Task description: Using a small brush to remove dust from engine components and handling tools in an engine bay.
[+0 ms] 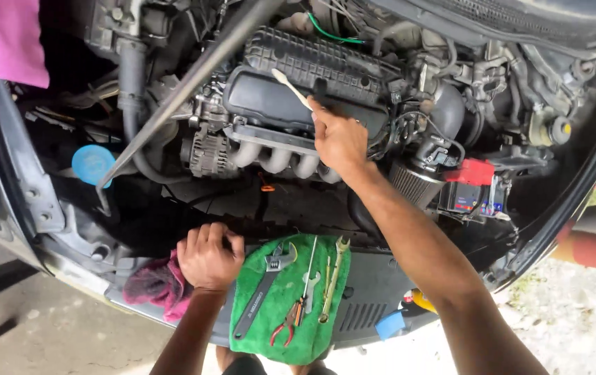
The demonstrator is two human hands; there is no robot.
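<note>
The left hand (209, 255) hides part of the red rag (155, 286), perhaps gripping it.

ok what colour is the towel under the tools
Green towel, clearest in the head view.

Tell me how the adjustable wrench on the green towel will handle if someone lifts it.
The adjustable wrench looks like solid metal, so probably stiff and heavy for its size. It lies flat on the green towel, so rolling seems unlikely. Its jaw end would likely dip if gripped by the handle.
</note>
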